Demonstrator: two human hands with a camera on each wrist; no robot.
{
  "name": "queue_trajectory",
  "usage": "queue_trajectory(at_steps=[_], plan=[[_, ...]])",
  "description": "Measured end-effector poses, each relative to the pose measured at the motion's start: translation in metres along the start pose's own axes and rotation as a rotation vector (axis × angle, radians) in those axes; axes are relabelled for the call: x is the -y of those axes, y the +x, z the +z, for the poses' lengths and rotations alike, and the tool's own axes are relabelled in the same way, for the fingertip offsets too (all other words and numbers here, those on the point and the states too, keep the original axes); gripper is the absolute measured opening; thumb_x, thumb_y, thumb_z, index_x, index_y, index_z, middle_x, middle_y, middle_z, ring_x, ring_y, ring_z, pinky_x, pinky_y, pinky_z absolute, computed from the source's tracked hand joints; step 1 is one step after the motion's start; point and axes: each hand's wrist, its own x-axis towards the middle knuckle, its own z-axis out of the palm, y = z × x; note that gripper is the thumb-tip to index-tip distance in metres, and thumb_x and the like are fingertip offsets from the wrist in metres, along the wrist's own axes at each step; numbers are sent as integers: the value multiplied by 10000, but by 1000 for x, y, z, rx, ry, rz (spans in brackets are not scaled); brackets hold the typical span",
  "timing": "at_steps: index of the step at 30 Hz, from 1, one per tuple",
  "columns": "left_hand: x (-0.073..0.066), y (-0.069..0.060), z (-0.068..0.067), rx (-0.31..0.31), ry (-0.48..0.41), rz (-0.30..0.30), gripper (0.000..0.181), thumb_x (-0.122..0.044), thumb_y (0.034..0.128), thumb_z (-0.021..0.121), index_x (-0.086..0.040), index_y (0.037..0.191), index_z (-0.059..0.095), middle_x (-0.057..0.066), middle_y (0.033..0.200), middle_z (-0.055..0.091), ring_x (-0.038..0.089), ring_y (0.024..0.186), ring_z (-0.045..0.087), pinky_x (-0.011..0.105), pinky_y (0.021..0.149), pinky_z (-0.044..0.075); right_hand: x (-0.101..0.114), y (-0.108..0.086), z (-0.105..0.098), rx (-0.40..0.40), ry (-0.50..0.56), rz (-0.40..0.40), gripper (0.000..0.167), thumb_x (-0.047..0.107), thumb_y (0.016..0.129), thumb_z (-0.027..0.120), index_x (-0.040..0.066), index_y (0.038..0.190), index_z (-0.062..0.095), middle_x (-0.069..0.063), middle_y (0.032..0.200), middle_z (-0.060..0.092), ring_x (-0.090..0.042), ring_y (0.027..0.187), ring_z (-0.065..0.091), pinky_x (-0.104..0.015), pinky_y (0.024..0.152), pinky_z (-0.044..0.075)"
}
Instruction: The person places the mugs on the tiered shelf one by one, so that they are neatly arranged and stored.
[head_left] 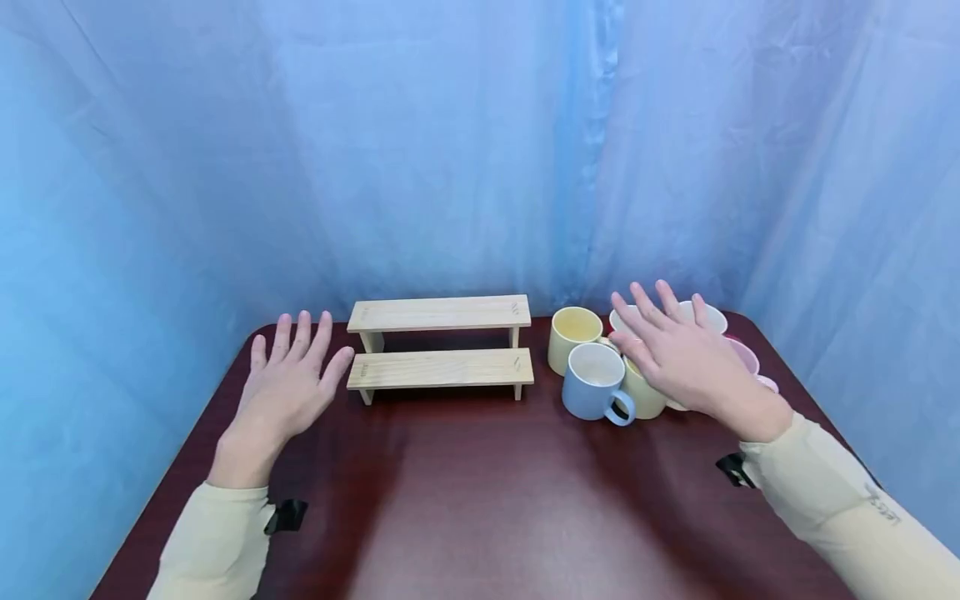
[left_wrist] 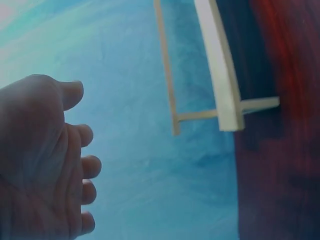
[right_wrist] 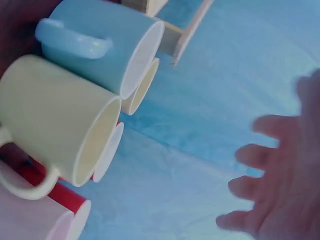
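Head view: L hand empty, fingers spread, just L of 2 wooden risers; R hand likewise, nr clustered mugs, blue mug at front.

Booth-like space, blue drapes, dark table

soft shadows streak the table around a pale sheen; both wrist views look dimmer and hazier.

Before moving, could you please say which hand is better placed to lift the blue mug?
Probably the right hand: nearer the blue mug, with the wooden shelves between that mug and the left hand.
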Motion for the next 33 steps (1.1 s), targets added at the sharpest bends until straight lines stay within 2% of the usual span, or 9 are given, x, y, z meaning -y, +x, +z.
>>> queue_trajectory(at_steps=[4,7,11,14,21,23,25,30,33], plan=[[10,0,-11,-32,-69,21,859,-645,1044,267,-84,1619,-38,223,1665,-29,442,1510,-116,677,1147,-31,-14,-15,-8,-205,239,9,544,384,1073,489,173,1567,403,-137,1585,393,-411,1457,328,-588,1179,188],[17,4,-13,-63,-126,41,946,-657,1017,385,-85,1611,-79,216,1664,-67,453,1504,-122,683,1149,15,-33,-31,-9,-416,322,25,497,271,1022,617,208,1504,513,-125,1356,635,-176,1059,686,-318,1094,389],[28,15,1,-116,-173,82,1019,-606,989,535,-58,1611,-58,285,1644,-56,490,1497,-88,717,1125,82,-62,-49,-1,-573,434,132,517,199,956,716,276,1449,576,1,1230,713,111,858,628,-69,846,391],[36,25,27,-164,-227,120,1000,-532,970,627,-67,1626,33,298,1644,42,486,1507,4,721,1114,148,-87,-60,12,-554,567,222,517,183,974,695,256,1465,549,122,1352,635,182,1113,530,-24,862,372],[46,42,89,-283,-453,143,817,-324,951,727,-95,1599,284,207,1578,352,385,1456,318,610,1116,301,-138,-91,53,-423,763,387,520,244,1063,541,173,1559,401,272,1276,524,171,1106,464,-21,850,349],[47,43,101,-273,-512,132,776,-301,957,722,-83,1583,318,209,1557,374,377,1441,333,599,1117,301,-149,-100,63,-357,834,420,541,262,1073,516,187,1583,353,291,1260,491,197,1072,445,-26,836,361],[49,45,112,-247,-550,124,732,-292,967,710,-58,1562,354,227,1538,386,386,1430,332,598,1102,316,-159,-107,74,-302,998,421,497,240,1079,507,222,1558,379,296,1233,519,192,1053,485,-60,824,425],[53,49,128,-133,-647,62,686,-272,976,705,-5,1525,393,276,1503,386,435,1388,360,595,1088,342,-174,-117,94,-179,1361,421,249,190,1089,481,321,1288,554,272,1108,617,96,947,615,-189,729,554],[53,52,131,-53,-715,11,680,-286,985,696,-7,1524,390,268,1477,416,427,1315,470,551,1057,406,-176,-118,100,-140,1423,419,230,192,1099,452,320,1207,610,242,1096,644,44,925,650,-235,720,574]])
